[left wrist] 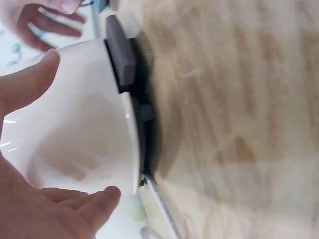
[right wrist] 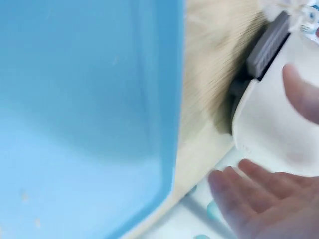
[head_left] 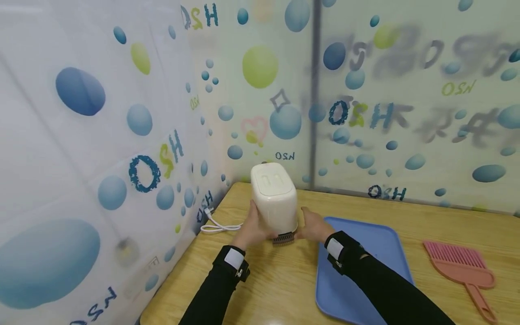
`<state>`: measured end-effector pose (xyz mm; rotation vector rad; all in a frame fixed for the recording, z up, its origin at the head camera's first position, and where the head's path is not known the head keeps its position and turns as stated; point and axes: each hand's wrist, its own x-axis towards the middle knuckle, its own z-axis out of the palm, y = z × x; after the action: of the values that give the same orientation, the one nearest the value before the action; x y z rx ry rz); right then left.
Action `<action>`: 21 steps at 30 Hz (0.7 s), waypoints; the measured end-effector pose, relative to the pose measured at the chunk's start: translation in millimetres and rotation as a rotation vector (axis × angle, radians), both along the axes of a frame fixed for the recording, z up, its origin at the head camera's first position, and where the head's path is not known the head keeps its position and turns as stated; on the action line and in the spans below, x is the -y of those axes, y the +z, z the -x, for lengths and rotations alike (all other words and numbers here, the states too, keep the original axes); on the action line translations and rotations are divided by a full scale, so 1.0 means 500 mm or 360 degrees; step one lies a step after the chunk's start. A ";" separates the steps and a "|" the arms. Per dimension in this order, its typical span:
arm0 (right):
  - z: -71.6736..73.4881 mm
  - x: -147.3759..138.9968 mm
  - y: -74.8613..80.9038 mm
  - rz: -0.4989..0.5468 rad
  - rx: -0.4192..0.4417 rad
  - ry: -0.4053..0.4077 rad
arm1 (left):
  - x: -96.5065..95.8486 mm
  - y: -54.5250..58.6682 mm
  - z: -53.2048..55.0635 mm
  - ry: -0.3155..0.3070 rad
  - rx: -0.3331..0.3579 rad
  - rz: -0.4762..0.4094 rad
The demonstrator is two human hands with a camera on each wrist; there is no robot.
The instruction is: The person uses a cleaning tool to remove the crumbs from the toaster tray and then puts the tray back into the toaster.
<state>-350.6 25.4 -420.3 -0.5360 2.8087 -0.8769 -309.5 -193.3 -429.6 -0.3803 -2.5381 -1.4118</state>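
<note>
A white toaster [head_left: 274, 198], rounded and with two oval recesses in its top, stands at the back left of the wooden table. A dark ribbed part [head_left: 283, 239] sticks out low on its near face. My left hand [head_left: 253, 228] is at its left side, the thumb across the front and the fingers [left wrist: 99, 204] reaching along the side. At the right side is my right hand [head_left: 313, 225], its fingers [right wrist: 249, 189] fairly straight and spread, its thumb over the front in the right wrist view. The two hands face each other around the lower body.
A blue tray [head_left: 357, 293] lies right of the toaster, under my right forearm. Farther right lies a pink dustpan [head_left: 463, 266] with a comb-like edge. A white cord [head_left: 219, 228] is looped at the left. Patterned curtains [head_left: 162, 81] hang along the left and back table edges.
</note>
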 end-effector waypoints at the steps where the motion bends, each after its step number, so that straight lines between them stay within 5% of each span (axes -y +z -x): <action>1: 0.004 0.001 0.001 -0.0019 -0.0004 0.0029 | 0.001 -0.007 -0.003 -0.0002 0.0041 0.0006; 6: 0.022 0.012 -0.003 0.0061 0.0031 0.0118 | -0.003 -0.024 -0.008 -0.0003 0.0198 0.0009; 14: 0.034 0.023 -0.035 0.0389 0.0186 0.0085 | -0.016 -0.030 -0.005 0.0044 0.0111 -0.0030; 21: 0.029 0.042 -0.065 0.0383 0.0116 0.0030 | -0.025 -0.050 -0.001 0.0148 0.0082 -0.0040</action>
<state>-365.1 4.5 -452.6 -0.5482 2.6451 -1.2137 -308.8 -180.9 -454.7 -0.2214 -2.5398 -1.4360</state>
